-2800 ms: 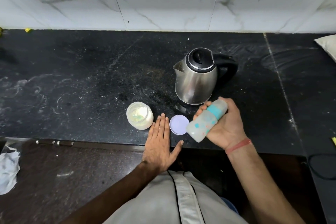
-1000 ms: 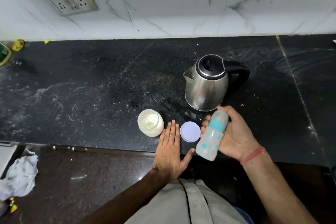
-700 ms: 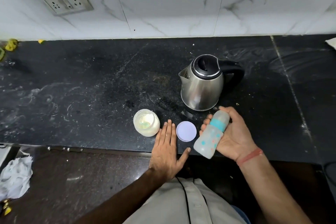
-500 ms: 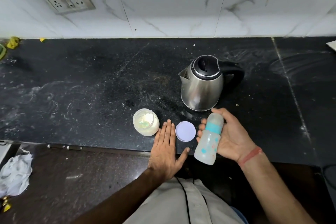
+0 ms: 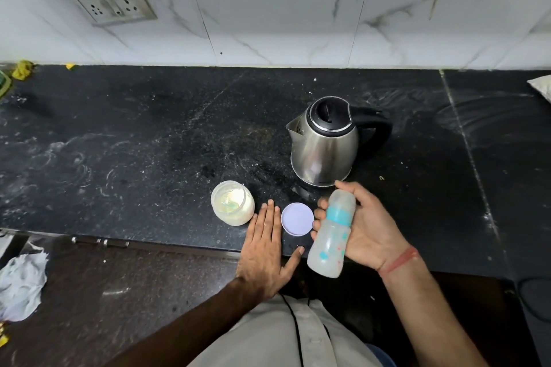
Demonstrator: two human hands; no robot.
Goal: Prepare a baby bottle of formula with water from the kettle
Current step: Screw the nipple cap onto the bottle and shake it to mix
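The worktop at the frame's centre is black polished stone, flecked and smeared with pale scuffs. My kettle is brushed steel with a glossy black plastic lid and handle. The bottle in my right hand is cloudy matt plastic; the jar looks translucent. Wall tiles above are glossy, marble-veined.

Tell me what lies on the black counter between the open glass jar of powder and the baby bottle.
In the head view: the left hand, flat on the counter, and a round pale lid, top down.
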